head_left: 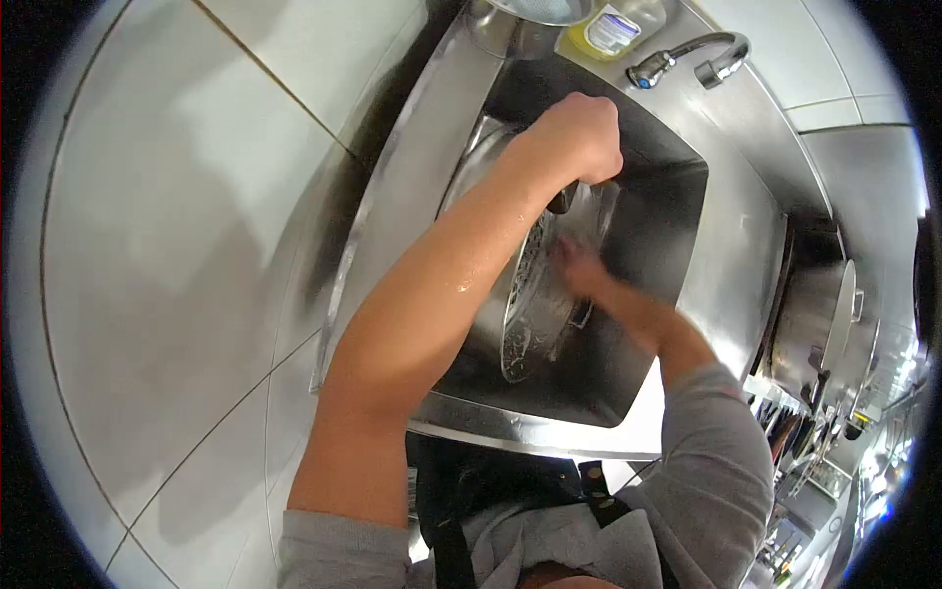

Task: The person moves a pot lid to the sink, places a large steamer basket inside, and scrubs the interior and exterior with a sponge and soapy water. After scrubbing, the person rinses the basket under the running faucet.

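Note:
A round metal lid (538, 314) stands tilted on edge inside the steel sink (659, 294). My left hand (579, 135) is closed around the lid's dark knob at its top. My right hand (579, 270) is pressed against the lid's wet face and is blurred; whether it holds a sponge or cloth cannot be made out. Both forearms are wet, and grey sleeves are pushed up.
A chrome faucet (699, 54) curves over the sink's far rim, with a bottle of yellow dish soap (618, 25) beside it. White tiled wall (167, 226) fills the left. Pots and utensils (834, 334) crowd the right side.

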A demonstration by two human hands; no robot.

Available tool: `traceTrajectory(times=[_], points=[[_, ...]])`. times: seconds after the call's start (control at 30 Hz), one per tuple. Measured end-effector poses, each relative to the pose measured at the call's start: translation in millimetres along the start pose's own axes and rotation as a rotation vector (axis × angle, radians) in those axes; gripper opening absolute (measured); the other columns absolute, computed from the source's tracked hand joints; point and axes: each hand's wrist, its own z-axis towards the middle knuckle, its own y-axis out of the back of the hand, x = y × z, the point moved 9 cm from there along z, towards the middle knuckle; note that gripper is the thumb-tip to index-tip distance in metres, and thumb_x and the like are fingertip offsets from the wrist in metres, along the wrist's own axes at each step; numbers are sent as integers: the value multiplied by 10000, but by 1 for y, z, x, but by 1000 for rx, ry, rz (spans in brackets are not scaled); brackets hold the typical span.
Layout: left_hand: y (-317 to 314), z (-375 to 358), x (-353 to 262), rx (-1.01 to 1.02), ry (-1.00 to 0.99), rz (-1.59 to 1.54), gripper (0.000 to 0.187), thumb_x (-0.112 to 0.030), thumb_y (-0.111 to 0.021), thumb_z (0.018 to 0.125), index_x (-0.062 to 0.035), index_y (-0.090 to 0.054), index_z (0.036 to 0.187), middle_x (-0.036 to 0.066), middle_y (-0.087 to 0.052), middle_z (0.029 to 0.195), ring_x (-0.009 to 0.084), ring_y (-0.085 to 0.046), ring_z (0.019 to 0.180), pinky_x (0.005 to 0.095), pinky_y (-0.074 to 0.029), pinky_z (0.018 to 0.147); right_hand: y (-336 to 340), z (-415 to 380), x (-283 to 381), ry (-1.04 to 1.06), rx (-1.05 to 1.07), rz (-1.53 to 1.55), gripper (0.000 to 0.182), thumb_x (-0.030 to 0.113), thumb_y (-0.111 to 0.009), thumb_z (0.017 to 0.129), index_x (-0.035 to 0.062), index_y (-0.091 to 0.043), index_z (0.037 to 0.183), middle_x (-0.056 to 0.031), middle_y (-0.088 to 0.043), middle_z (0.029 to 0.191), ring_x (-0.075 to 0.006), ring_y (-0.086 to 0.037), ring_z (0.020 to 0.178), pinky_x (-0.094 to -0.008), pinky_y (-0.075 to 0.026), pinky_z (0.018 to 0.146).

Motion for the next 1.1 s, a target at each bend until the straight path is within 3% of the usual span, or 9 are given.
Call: traceTrajectory(times=[0.07,0.17,0.23,0.37,0.5,0.67,0.8,0.97,1.1], points=[[9,-1,-4,0,-4,29,315,-145,-618,734,58,-617,975,260,-636,983,381,-615,965,417,-511,840,62,48,-40,199,-39,-553,475,269,-427,913,75,-429,1347,-104,-355,1458,-341,-176,1401,-527,-79,1139],[5,-2,-7,-23,-42,-16,303,-142,-616,739,56,-613,968,253,-639,981,380,-613,967,417,-502,854,1,13,-2,-21,-132,-178,479,265,-428,912,78,-422,1353,-102,-350,1461,-336,-184,1398,-525,-92,1135],[2,-7,-6,13,-58,6,298,-139,-610,742,56,-610,967,258,-638,974,382,-614,961,421,-498,852,-2,4,13,72,-20,-69,481,263,-429,911,81,-417,1357,-101,-347,1462,-332,-189,1396,-525,-101,1133],[10,-14,-11,-84,-106,24,218,-92,-617,732,31,-673,903,230,-660,952,357,-645,923,396,-521,837,106,75,-30,160,86,-415,487,257,-431,910,86,-407,1365,-98,-340,1466,-325,-199,1391,-523,-118,1128],[4,-12,-2,-48,-32,-38,236,-98,-623,732,33,-668,922,227,-651,998,356,-637,950,394,-518,844,4,20,-7,20,-44,-172,493,252,-433,908,90,-396,1372,-96,-333,1469,-318,-210,1387,-522,-136,1123],[13,-21,-8,-56,-72,-63,291,-112,-631,734,28,-651,989,251,-613,1072,336,-599,1046,391,-487,907,110,67,-45,86,100,-356,501,245,-436,906,97,-384,1382,-93,-325,1474,-309,-223,1381,-520,-158,1117],[3,-13,-3,-71,-53,-35,290,-118,-629,739,27,-651,989,258,-616,1051,343,-602,1036,397,-488,906,35,31,-43,-18,-100,-276,508,239,-438,905,101,-373,1390,-90,-318,1477,-302,-233,1377,-518,-176,1112],[0,-10,0,-57,-52,-55,339,-159,-629,751,50,-589,1015,259,-603,1045,378,-569,1033,406,-467,909,113,65,-54,53,207,-353,518,233,-440,903,107,-361,1399,-87,-310,1481,-293,-247,1372,-516,-198,1106],[-1,-11,-1,-95,-59,-64,301,-136,-620,738,57,-597,967,261,-605,1028,381,-574,1021,407,-468,906,2,4,-8,1,-18,-259,527,227,-442,901,112,-351,1407,-85,-303,1485,-285,-257,1367,-515,-216,1101]])
